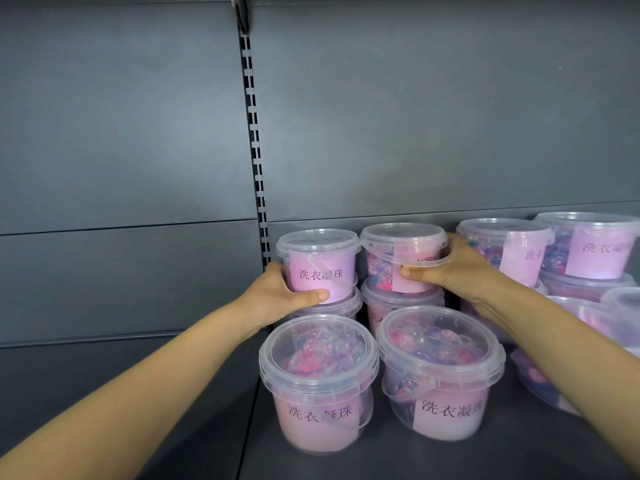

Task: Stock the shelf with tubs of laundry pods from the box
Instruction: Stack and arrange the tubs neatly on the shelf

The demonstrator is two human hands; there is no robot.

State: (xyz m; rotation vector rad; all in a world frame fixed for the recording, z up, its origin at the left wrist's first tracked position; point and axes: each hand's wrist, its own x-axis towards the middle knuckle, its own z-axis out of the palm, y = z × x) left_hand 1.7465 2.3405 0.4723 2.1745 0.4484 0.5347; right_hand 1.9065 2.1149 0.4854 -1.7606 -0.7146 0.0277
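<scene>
Clear tubs of pink and blue laundry pods with pink labels stand on the dark shelf (194,427). My left hand (277,299) grips the upper left tub (320,261), which sits stacked on another tub at the back. My right hand (450,268) grips the upper tub beside it (398,251), also stacked on a lower tub, with its handle hanging over my fingers. Two single tubs stand in front, a left one (318,382) and a right one (440,372). The box is out of view.
Several more tubs (588,251) are stacked at the right, partly behind my right forearm. The grey back panel (415,116) with a slotted upright (254,133) rises behind. The left shelf section holds no tubs.
</scene>
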